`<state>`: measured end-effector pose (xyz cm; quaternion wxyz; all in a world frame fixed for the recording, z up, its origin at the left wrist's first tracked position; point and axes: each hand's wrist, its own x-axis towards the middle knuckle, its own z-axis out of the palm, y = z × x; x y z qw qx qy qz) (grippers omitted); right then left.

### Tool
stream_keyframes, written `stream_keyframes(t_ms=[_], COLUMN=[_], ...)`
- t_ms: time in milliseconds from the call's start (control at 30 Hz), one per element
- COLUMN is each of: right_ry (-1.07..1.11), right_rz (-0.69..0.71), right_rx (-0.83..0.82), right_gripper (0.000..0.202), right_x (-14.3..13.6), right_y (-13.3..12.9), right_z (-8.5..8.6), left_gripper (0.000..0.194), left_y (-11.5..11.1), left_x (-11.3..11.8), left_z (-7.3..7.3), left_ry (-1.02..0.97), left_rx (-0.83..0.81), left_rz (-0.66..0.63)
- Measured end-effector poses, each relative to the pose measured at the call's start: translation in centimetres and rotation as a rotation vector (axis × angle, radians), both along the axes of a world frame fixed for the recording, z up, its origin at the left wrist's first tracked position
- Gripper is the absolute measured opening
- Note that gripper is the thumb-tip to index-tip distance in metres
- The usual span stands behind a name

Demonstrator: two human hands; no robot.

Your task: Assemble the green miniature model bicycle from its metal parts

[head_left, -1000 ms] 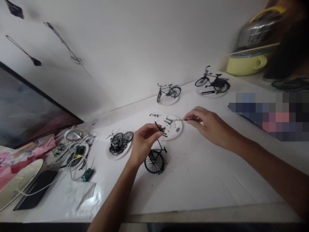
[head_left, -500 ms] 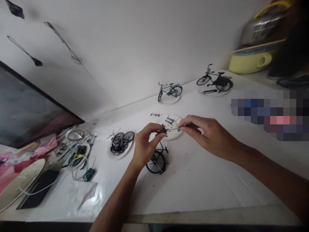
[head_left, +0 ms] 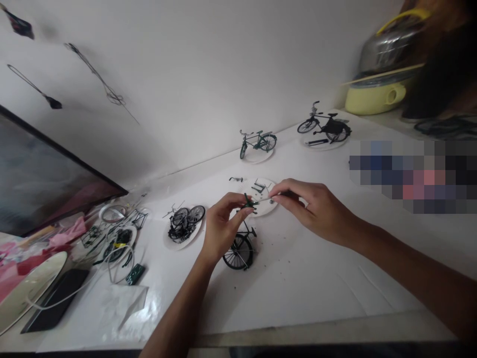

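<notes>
My left hand pinches the dark green front part of a partly built model bicycle, whose rear wheel and saddle show below the fingers. Between thumb and fingers of my right hand is a thin screwdriver; its metal shaft points left and its tip meets the green part, the exact contact being too small to see. Behind both hands sits a white paper plate with small dark bike parts. A small handlebar lies at that plate's left edge.
Two model bicycles, one green and one black, stand on plates by the wall. Another plate holds wheels and black parts. Loose parts, a cable and a dark tablet-like slab lie left. A yellow pot stands back right.
The whole view has shifted slightly. Both hands keep their grips, and the screwdriver stays against the green part with little visible change.
</notes>
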<state>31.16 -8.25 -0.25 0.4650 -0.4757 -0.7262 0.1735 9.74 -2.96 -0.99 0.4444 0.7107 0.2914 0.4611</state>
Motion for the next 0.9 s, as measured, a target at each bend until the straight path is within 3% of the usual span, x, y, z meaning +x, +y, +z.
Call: stream_keyframes(t_ms=[900], right_ry=[0.013], right_rz=[0.05], right_rx=[-0.115], right_gripper=[0.033], right_x=[-0.24], right_y=[0.13], right_z=[-0.29], left_gripper=[0.012], left_y=[0.27], left_x=[-0.2], left_z=[-0.55], left_ry=[-0.022], left_rx=[-0.017], left_rz=[-0.037])
